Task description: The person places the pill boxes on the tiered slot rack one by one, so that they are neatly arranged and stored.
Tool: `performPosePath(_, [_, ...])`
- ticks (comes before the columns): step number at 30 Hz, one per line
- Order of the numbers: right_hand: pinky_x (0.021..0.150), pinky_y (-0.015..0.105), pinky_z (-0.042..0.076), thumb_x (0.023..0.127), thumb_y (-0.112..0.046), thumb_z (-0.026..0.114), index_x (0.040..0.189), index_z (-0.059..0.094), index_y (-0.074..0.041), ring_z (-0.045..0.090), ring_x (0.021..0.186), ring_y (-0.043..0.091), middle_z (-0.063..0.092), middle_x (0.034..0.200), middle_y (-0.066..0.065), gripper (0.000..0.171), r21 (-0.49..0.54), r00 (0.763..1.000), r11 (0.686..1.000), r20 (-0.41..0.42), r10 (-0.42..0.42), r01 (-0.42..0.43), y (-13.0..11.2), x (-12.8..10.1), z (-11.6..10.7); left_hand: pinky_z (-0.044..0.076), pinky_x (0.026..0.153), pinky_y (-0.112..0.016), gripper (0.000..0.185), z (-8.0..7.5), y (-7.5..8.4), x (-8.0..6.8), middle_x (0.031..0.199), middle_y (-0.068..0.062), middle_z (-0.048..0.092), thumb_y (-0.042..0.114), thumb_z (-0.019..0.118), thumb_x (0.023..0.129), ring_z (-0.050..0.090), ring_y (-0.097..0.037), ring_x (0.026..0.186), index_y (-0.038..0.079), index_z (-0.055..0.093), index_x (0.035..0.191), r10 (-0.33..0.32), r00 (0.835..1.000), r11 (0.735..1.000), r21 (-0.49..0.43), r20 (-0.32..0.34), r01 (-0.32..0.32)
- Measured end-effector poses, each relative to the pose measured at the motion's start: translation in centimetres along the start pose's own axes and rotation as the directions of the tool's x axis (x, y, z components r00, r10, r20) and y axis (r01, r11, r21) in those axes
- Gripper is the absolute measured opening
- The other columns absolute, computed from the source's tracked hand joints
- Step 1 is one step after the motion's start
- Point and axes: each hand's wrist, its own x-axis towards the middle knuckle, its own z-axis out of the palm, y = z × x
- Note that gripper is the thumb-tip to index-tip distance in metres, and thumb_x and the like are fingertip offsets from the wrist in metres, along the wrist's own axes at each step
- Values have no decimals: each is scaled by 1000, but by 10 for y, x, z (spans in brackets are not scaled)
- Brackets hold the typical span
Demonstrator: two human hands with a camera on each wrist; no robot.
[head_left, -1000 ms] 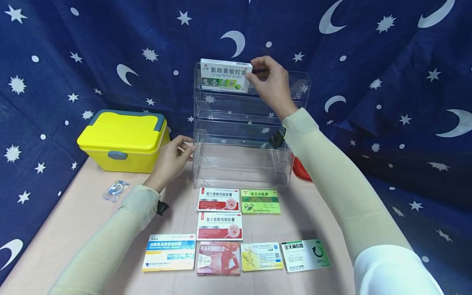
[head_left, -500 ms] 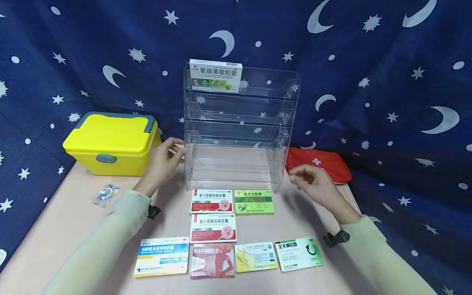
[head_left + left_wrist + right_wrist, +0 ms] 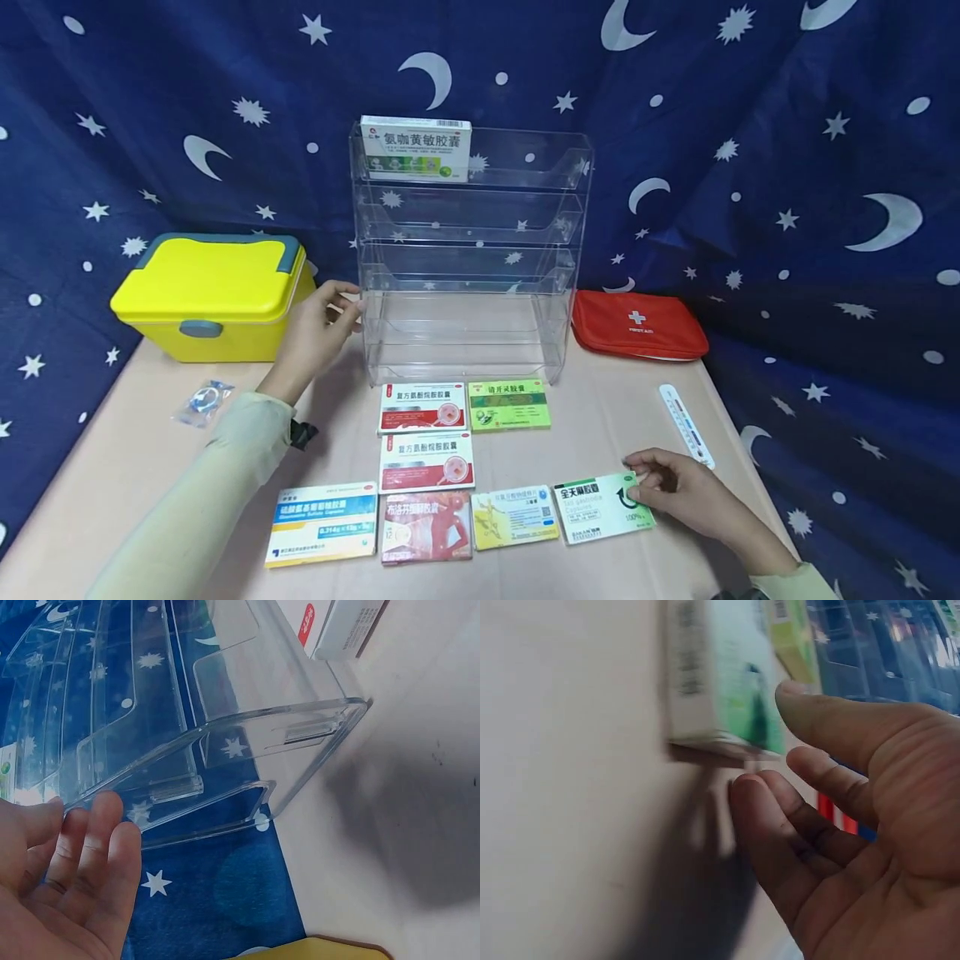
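My left hand (image 3: 318,333) holds the left side edge of a clear plastic display rack (image 3: 465,358); in the left wrist view, curled fingers (image 3: 97,840) and thumb meet at that edge. At the front right my right hand (image 3: 690,492) is at the right end of a white-and-green medicine box (image 3: 600,512) lying on the table. In the right wrist view, thumb and fingers are spread around the end of this medicine box (image 3: 742,682), with no firm grip visible. A white medicine box (image 3: 416,150) stands in the rack's top tier, at the left.
Several more medicine boxes lie flat before the rack, among them a red-and-white one (image 3: 427,462) and a green one (image 3: 510,404). A yellow lidded case (image 3: 210,292) is left, a red first-aid pouch (image 3: 637,325) right. A thermometer card (image 3: 686,425) and bagged blue item (image 3: 204,402) flank them.
My right hand has left the white box in the top tier and come down to the white-and-green medicine box at the front right. My left hand has stayed at the rack's side.
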Motion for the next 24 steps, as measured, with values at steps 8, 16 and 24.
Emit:
performPosePath(8, [66, 25, 49, 74, -28, 91, 118, 73, -9, 57, 80, 18, 62, 90, 3, 51, 53, 994, 994, -56, 94, -91, 12, -6, 17, 52, 59, -26, 27, 0, 1, 2, 93, -9, 66, 18, 64, 102, 70, -22, 74, 5, 62, 126, 2, 1000, 1000, 15, 12, -2])
performPosePath(16, [67, 24, 51, 81, -31, 87, 121, 70, -7, 58, 80, 16, 65, 93, 3, 49, 14, 979, 999, -198, 40, -38, 19, -1, 17, 52, 58, -26, 26, 0, 2, 1, 93, -9, 66, 17, 65, 102, 70, -22, 73, 6, 62, 125, 2, 1000, 1000, 26, 0, -2])
performPosePath(24, [70, 24, 51, 82, -36, 86, 128, 67, -4, 59, 85, 16, 65, 108, 6, 60, -11, 978, 999, -204, 35, -38, 16, 0, 19, 53, 60, -26, 26, 0, 2, 0, 92, -9, 66, 18, 65, 102, 70, -21, 72, 5, 62, 125, 5, 1000, 1000, 10, 3, -5])
